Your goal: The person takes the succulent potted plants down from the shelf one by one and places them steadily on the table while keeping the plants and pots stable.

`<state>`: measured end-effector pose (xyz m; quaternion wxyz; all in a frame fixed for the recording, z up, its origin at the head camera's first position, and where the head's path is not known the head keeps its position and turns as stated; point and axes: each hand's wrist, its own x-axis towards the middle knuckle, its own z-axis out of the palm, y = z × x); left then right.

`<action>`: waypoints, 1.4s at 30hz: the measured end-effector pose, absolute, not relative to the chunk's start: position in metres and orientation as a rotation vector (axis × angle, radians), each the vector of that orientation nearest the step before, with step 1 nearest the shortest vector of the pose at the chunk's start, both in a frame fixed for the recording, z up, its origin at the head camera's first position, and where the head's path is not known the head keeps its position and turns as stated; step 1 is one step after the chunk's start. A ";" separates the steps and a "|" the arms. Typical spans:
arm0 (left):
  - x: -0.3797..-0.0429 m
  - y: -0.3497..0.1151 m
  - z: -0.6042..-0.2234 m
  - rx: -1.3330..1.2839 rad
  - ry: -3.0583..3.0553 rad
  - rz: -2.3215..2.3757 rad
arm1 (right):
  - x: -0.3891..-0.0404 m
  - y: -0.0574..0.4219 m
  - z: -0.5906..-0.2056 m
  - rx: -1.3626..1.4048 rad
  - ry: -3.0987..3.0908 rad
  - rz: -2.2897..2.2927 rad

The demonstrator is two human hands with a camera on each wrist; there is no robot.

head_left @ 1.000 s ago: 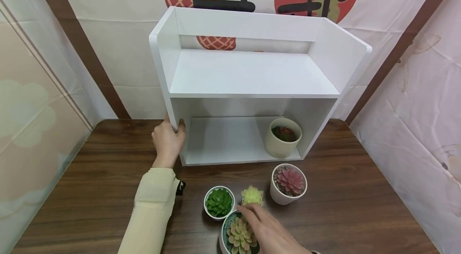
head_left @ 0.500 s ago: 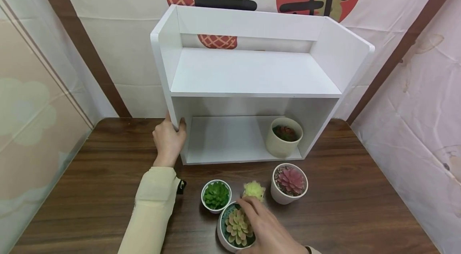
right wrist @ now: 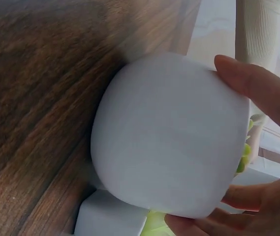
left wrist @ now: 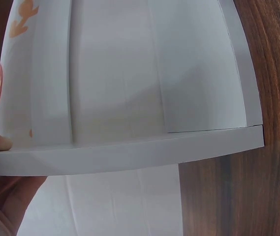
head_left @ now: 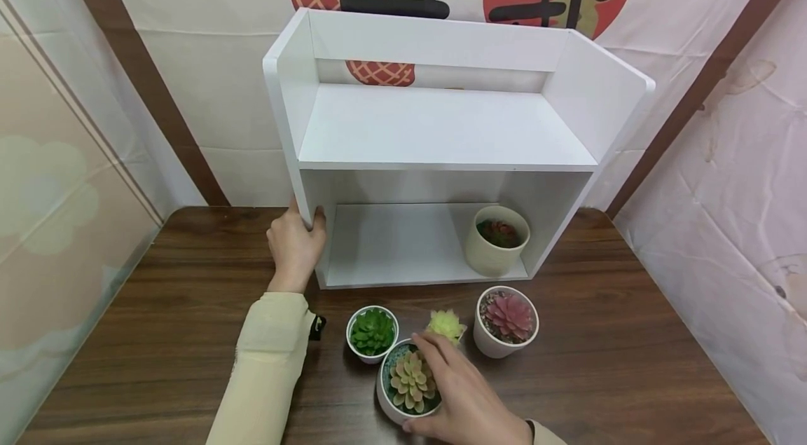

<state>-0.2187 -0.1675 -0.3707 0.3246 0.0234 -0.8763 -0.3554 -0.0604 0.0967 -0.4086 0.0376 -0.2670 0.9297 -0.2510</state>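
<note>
My left hand grips the edge of the left side panel of a white two-tier shelf; in the left wrist view the thumb and fingers lie on either side of that panel. Nearer me, my right hand holds a white pot with a pale green rosette succulent, thumb and fingers spread round its rim. The right wrist view shows the white wall of this succulent pot close over the wood. A small bright green potted succulent and a yellow-green succulent stand just beyond it.
A pink succulent in a white pot stands on the wooden table before the shelf's right end. Inside the lower tier, at the right, sits a cream pot with a reddish plant. Printed cloth hangs behind.
My right hand and the pale green succulent pot have moved forward, toward the shelf. The bright green plant has shifted forward and left, the yellow-green one forward. My left hand keeps its hold.
</note>
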 end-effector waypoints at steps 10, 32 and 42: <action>-0.219 -0.168 -0.370 0.072 -2.305 -0.940 | -0.061 0.097 -0.413 -0.871 2.903 -0.749; -0.219 -0.168 -0.371 0.065 -2.306 -0.923 | -0.067 0.112 -0.389 -0.897 2.849 -0.861; -0.218 -0.168 -0.371 0.057 -2.291 -0.916 | -0.086 0.139 -0.363 -0.948 3.094 -0.933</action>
